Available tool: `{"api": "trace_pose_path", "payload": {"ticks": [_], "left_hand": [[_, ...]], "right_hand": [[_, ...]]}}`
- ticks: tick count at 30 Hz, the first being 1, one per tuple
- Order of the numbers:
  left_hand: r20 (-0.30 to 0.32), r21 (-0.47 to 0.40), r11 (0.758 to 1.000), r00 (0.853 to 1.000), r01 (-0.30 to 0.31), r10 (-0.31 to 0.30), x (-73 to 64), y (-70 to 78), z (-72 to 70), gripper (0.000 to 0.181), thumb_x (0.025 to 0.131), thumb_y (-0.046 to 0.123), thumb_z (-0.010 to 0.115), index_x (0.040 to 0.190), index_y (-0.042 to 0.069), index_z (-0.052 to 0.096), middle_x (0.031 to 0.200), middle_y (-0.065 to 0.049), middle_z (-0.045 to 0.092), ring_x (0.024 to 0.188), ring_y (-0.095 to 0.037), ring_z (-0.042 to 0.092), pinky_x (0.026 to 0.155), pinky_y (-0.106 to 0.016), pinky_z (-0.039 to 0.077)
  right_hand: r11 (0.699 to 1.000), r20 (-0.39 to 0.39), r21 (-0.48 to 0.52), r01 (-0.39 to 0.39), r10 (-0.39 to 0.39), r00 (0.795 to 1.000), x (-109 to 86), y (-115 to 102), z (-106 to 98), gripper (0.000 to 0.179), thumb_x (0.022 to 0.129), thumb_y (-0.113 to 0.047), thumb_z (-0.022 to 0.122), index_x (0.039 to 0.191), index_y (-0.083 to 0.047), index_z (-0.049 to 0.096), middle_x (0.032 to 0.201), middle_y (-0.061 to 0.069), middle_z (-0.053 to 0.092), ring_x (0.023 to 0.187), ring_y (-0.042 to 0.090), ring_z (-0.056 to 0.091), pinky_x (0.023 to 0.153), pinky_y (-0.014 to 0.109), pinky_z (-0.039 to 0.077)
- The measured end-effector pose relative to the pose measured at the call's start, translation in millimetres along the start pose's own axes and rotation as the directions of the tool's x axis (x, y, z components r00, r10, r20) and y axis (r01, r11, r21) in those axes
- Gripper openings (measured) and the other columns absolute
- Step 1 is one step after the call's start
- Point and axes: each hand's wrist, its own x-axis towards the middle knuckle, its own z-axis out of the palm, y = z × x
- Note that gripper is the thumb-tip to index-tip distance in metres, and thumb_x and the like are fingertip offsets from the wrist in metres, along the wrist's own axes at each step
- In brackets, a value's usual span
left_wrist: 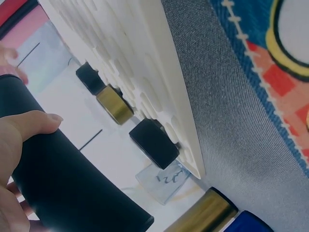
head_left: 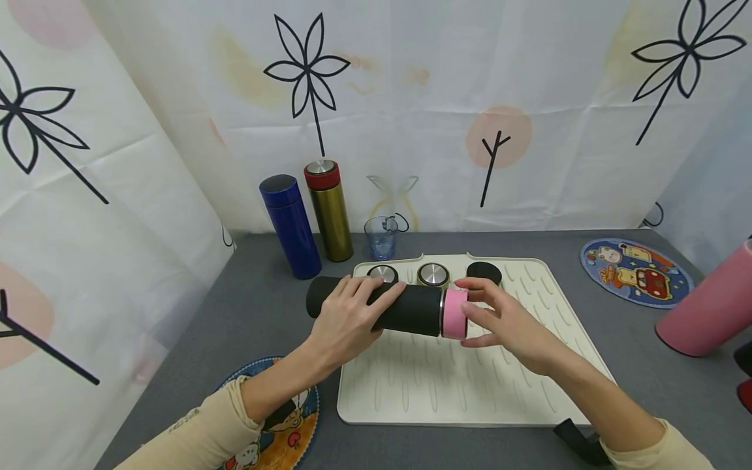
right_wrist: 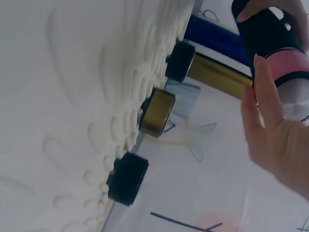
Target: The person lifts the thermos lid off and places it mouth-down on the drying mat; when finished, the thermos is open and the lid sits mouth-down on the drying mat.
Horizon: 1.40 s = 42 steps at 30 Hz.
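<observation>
A black cylindrical bottle (head_left: 411, 310) lies sideways in the air above a cream, ribbed, rectangular mat (head_left: 411, 391), its pink, band-like lid (head_left: 455, 314) toward 3 o'clock and its base toward 9, taking 12 as the far edge of the grey worktop (head_left: 329, 447). The lid sits on the bottle's end; its silvery metal top shows in the right wrist view.

The left hand (head_left: 346, 313) is clamped round the black body from above, thumb along one side. The right hand (head_left: 511, 329) is at the lid, fingers and thumb spread apart about it; whether each fingertip touches I cannot tell.

From the bottle, three round lids rest along the mat's far side: a black one with a silvery top (head_left: 383, 272) at 12 o'clock, a gold one with a silvery top (head_left: 433, 274) at 2, and an all-black one (head_left: 484, 272) between 2 and 3. Beyond the mat stand a glossy blue cylindrical bottle (head_left: 292, 228) between 10 and 11, a gold bottle with a red lid (head_left: 331, 219) at 11, and a see-through blue tumbler (head_left: 382, 241) at 12.

A round blue cartoon placemat (head_left: 637, 273) lies just short of 3, near a large pink cylinder (head_left: 707, 303) at 3. Another round cartoon placemat (head_left: 296, 440) lies between 7 and 8, partly under the left sleeve (head_left: 202, 424).
</observation>
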Motion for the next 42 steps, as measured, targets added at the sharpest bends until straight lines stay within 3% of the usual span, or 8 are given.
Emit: {"api": "trace_pose_path", "payload": {"ticks": [4, 8, 19, 25, 27, 31, 36, 42], "left_hand": [[-0.003, -0.002, 1.000, 1.000, 0.001, -0.001, -1.1, 0.0, 0.7, 0.072, 0.062, 0.023, 0.088, 0.128, 0.017, 0.060, 0.113, -0.011, 0.057, 0.098, -0.028, 0.058, 0.088, -0.043, 0.048], [0.004, 0.001, 1.000, 1.000, 0.004, -0.004, -1.8, -0.7, 0.7, 0.072, 0.063, 0.023, 0.088, 0.129, 0.017, 0.059, 0.114, -0.011, 0.058, 0.099, -0.028, 0.059, 0.089, -0.046, 0.049], [0.006, -0.014, 1.000, 1.000, 0.020, -0.020, -3.0, -3.8, 0.6, 0.074, 0.061, 0.021, 0.088, 0.129, 0.017, 0.059, 0.115, -0.011, 0.058, 0.100, -0.028, 0.059, 0.090, -0.044, 0.048], [0.009, -0.016, 0.999, 0.999, 0.033, -0.033, -2.7, -5.4, -0.6, 0.075, 0.062, 0.021, 0.088, 0.131, 0.016, 0.058, 0.117, -0.011, 0.057, 0.098, -0.030, 0.058, 0.091, -0.041, 0.048], [0.010, -0.015, 0.999, 0.999, 0.035, -0.035, -2.8, -5.5, -0.9, 0.076, 0.061, 0.021, 0.089, 0.131, 0.016, 0.058, 0.117, -0.011, 0.057, 0.098, -0.030, 0.058, 0.091, -0.042, 0.047], [0.008, -0.018, 0.999, 1.000, 0.030, -0.030, -3.4, -4.4, 0.2, 0.077, 0.061, 0.021, 0.089, 0.130, 0.016, 0.058, 0.116, -0.011, 0.057, 0.098, -0.030, 0.058, 0.091, -0.043, 0.048], [-0.004, -0.021, 0.999, 1.000, 0.024, -0.024, -3.5, -2.7, 2.2, 0.074, 0.063, 0.020, 0.088, 0.130, 0.016, 0.058, 0.115, -0.011, 0.058, 0.098, -0.029, 0.058, 0.090, -0.043, 0.048], [-0.003, -0.010, 1.000, 1.000, 0.027, -0.027, -3.3, -2.7, 1.8, 0.075, 0.063, 0.021, 0.088, 0.131, 0.016, 0.058, 0.116, -0.011, 0.058, 0.098, -0.029, 0.059, 0.090, -0.042, 0.048]], "right_hand": [[0.977, -0.004, 0.107, -0.185, 0.187, 0.982, 0.9, -5.4, 1.9, 0.058, 0.099, -0.031, 0.053, 0.142, 0.000, 0.028, 0.131, 0.028, 0.039, 0.110, 0.041, 0.055, 0.075, 0.050, 0.054], [0.974, -0.003, 0.104, -0.199, 0.200, 0.980, 2.2, -5.1, 2.5, 0.058, 0.097, -0.026, 0.058, 0.140, 0.001, 0.030, 0.126, 0.028, 0.044, 0.101, 0.034, 0.061, 0.075, 0.049, 0.054], [0.991, -0.017, -0.093, 0.093, -0.095, 0.995, 2.6, 7.4, 1.7, 0.061, 0.080, -0.012, 0.078, 0.132, -0.008, 0.044, 0.131, 0.015, 0.043, 0.115, 0.033, 0.051, 0.082, 0.034, 0.053], [0.889, -0.014, -0.308, 0.339, -0.360, 0.933, 3.6, 12.5, 6.2, 0.068, 0.075, -0.006, 0.082, 0.132, -0.008, 0.045, 0.133, 0.009, 0.042, 0.120, 0.029, 0.046, 0.089, 0.035, 0.050], [0.909, -0.043, -0.307, 0.281, -0.308, 0.950, 3.4, 9.3, 8.4, 0.068, 0.081, -0.010, 0.077, 0.138, -0.009, 0.039, 0.136, 0.014, 0.040, 0.123, 0.035, 0.045, 0.086, 0.039, 0.051], [0.998, -0.095, -0.066, 0.010, -0.016, 0.995, 3.9, -1.3, 10.9, 0.065, 0.096, -0.025, 0.060, 0.146, -0.009, 0.022, 0.140, 0.024, 0.033, 0.121, 0.044, 0.046, 0.080, 0.044, 0.054], [0.963, -0.037, 0.193, -0.190, 0.201, 0.979, 5.9, -6.3, 10.9, 0.065, 0.099, -0.033, 0.052, 0.145, -0.001, 0.019, 0.131, 0.027, 0.040, 0.105, 0.035, 0.059, 0.081, 0.049, 0.052], [0.961, -0.046, 0.216, -0.172, 0.186, 0.981, 4.7, -4.1, 8.7, 0.057, 0.099, -0.026, 0.055, 0.138, 0.005, 0.028, 0.119, 0.025, 0.048, 0.095, 0.027, 0.063, 0.084, 0.043, 0.052]]}}
